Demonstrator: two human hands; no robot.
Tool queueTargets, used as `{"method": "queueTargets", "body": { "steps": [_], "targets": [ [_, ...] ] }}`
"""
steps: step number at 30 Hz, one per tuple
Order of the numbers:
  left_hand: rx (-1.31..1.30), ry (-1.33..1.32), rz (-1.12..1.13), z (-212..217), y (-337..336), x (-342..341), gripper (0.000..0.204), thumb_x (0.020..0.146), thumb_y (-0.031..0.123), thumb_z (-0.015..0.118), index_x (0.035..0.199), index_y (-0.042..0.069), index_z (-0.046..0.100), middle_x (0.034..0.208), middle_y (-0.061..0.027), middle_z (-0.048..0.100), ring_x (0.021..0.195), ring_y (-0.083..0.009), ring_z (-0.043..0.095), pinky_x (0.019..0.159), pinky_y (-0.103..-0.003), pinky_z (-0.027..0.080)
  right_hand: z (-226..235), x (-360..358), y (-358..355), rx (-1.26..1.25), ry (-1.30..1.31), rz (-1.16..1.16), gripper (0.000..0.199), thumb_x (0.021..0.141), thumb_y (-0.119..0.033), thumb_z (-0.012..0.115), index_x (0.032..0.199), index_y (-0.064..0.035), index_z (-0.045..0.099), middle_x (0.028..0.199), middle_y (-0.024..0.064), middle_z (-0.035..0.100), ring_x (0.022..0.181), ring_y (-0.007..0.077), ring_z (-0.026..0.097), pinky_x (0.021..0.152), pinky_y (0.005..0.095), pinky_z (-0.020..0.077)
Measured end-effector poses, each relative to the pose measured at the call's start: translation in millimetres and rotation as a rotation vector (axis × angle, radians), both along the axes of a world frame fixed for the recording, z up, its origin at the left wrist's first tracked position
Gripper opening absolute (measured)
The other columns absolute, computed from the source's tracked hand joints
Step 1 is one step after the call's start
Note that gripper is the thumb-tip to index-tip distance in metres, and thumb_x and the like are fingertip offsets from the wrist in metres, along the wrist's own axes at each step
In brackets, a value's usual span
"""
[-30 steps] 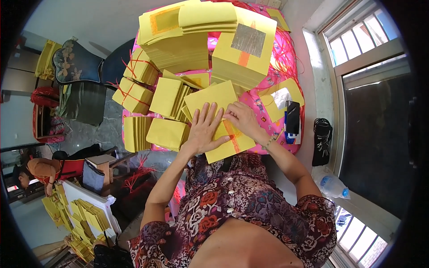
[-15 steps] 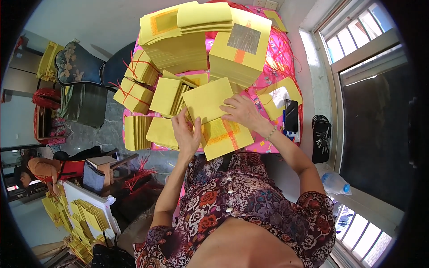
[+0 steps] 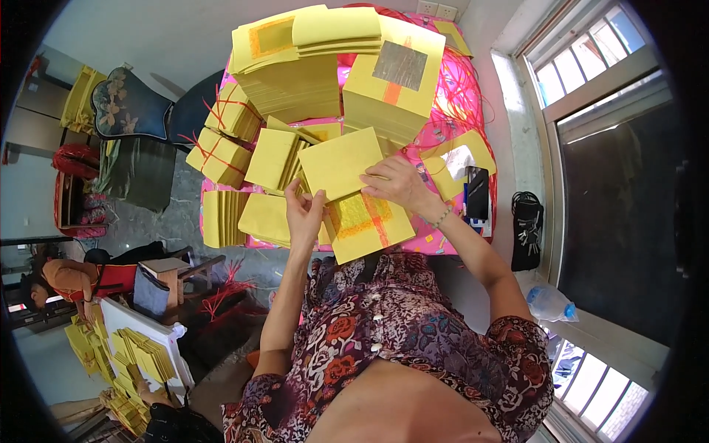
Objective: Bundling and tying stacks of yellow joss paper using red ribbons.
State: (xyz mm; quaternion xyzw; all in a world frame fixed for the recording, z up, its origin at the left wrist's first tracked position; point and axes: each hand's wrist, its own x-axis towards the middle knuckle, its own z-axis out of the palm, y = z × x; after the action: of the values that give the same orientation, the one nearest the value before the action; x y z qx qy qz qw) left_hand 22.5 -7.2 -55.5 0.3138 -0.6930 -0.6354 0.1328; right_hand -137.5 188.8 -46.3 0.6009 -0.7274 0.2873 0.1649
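Head view: the left hand (image 3: 304, 210) is half closed, its fingers pinching the near-left edge of a plain yellow sheet (image 3: 341, 162), which lies tilted over the middle of the pink table (image 3: 473, 88); the right hand (image 3: 399, 184) lies nearly flat, fingers spread, pressing on the sheet's right corner and on the stack under it; that stack (image 3: 367, 225) sits at the table's near edge, its top sheet showing an orange square and a red stripe.

Beyond the sheet, at the table's far side, rise tall yellow piles (image 3: 295, 81) and a block (image 3: 395, 81) with a grey foil square on top; left of the sheet lie bundles tied with red string (image 3: 221, 155); right of it, a dark phone (image 3: 478, 193) rests beside a folded sheet.

The sheet hides most of the left hand's fingertips and the piles behind it; off the table's left, a person (image 3: 66, 280) sits, small and blurred at the rim.
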Motion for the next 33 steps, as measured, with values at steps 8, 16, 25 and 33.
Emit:
{"method": "queueTargets", "body": {
  "steps": [8,16,25,33],
  "targets": [
    [-0.002,0.215,0.087,8.8,9.6,3.5,0.050,0.093,0.004,0.064,0.136,-0.001,0.040,0.089,-0.0032,0.062,0.078,-0.0090,0.060,0.068,-0.024,0.047,20.3,27.0,3.1,-0.148,-0.536,-0.412,0.046,0.092,-0.019,0.069,0.132,-0.0014,0.056,0.123,0.0121,0.060,0.113,0.0268,0.060,0.098,0.0368,0.0470],
    [0.159,0.349,-0.034,45.9,22.6,4.7,0.040,0.095,0.002,0.061,0.132,0.001,0.046,0.100,-0.0041,0.065,0.090,-0.0088,0.061,0.081,-0.023,0.048,25.8,28.7,21.6,-0.331,-1.516,-0.209,0.036,0.102,-0.018,0.056,0.134,-0.0043,0.049,0.113,0.0040,0.065,0.096,0.0095,0.062,0.077,0.0257,0.0527],
    [0.132,0.267,-0.227,40.1,20.0,18.2,0.040,0.094,0.007,0.066,0.132,0.004,0.053,0.099,-0.0034,0.066,0.090,-0.0093,0.062,0.079,-0.024,0.050,31.3,0.9,83.7,-0.910,-1.591,-0.210,0.025,0.104,-0.015,0.050,0.128,-0.0089,0.051,0.109,0.0035,0.066,0.088,0.0087,0.063,0.071,0.0277,0.0522],
    [-0.546,0.149,-0.628,61.7,29.4,37.8,0.044,0.076,0.020,0.083,0.113,0.004,0.065,0.096,-0.0099,0.063,0.087,-0.0233,0.061,0.077,-0.033,0.050,-138.0,10.9,168.2,-0.524,-1.386,-0.827,0.011,0.103,-0.016,0.052,0.111,-0.0090,0.050,0.101,0.0013,0.062,0.077,0.0077,0.059,0.064,0.0243,0.0480]
  ]
}}
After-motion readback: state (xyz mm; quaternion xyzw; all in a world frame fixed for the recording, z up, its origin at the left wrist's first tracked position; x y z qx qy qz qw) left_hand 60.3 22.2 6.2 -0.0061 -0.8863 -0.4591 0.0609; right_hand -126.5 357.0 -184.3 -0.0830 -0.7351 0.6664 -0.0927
